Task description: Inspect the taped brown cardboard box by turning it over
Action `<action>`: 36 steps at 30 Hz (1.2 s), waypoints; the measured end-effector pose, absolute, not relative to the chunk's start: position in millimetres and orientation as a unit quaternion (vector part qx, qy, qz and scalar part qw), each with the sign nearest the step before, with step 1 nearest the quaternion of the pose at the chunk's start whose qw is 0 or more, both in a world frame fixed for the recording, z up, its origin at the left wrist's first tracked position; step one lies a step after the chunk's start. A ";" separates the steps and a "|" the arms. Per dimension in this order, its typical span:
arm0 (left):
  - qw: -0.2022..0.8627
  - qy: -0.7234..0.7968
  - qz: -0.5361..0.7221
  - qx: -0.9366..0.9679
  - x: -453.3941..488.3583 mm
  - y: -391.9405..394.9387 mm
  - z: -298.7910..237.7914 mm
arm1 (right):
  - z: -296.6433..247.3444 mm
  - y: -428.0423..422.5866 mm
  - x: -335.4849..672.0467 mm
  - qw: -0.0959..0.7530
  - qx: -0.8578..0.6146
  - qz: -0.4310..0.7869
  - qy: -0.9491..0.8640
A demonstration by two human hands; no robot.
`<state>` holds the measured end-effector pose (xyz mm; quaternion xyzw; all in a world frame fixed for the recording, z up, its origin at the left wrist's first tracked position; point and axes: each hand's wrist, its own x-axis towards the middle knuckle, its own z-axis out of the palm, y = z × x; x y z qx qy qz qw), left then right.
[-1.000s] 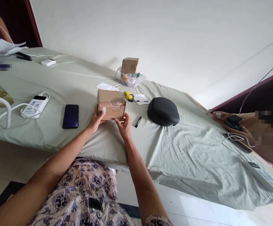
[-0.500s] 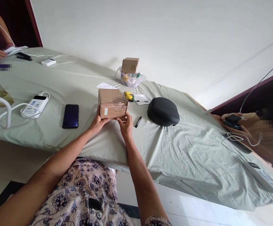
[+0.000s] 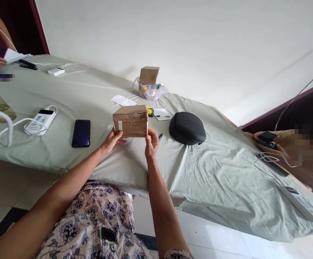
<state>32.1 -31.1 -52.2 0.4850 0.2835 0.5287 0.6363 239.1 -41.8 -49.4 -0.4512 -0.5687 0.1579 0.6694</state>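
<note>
From the head view, I saw my left hand (image 3: 112, 139) and my right hand (image 3: 151, 141) holding a taped cardboard box (image 3: 130, 121) by its lower corners, one hand at each end. Each grip was closed on the box, fingers under and behind, thumbs on the near face. The box was raised just above the tabletop (image 3: 215, 169), which was draped in a pale green sheet, with its broad side turned toward me and a small white label near its left edge.

I judged the step in hand to be turning the box over for inspection. A further turn would call for keeping both lower corners pinched so the box did not slip.

Left of the box lay a dark phone (image 3: 81, 132) and, beyond it, a white power bank (image 3: 39, 121) with its cable. To the right sat a black domed case (image 3: 187, 127), with a marker pen (image 3: 160, 136) just beside my right hand. Farther back stood a second small carton (image 3: 149, 75) on a clear plastic bag (image 3: 151, 91). Another person's hand (image 3: 266, 140) held a dark device at the right edge.
</note>
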 end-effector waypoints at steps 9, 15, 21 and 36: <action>0.682 0.249 0.507 0.465 29.1 -25.2 -54.0 | -49.3 -43.5 247.2 0.653 -0.450 0.104 -0.600; 0.714 0.231 0.462 0.474 23.7 -25.5 -51.5 | -55.5 -35.9 259.6 0.654 -0.458 0.116 -0.591; 0.724 0.229 0.434 0.485 20.1 -23.1 -51.3 | -53.3 -29.4 272.4 0.702 -0.528 0.161 -0.450; 0.608 0.421 0.532 0.412 23.5 -14.6 -59.1 | -45.2 -28.6 268.9 0.752 -0.511 0.266 -0.320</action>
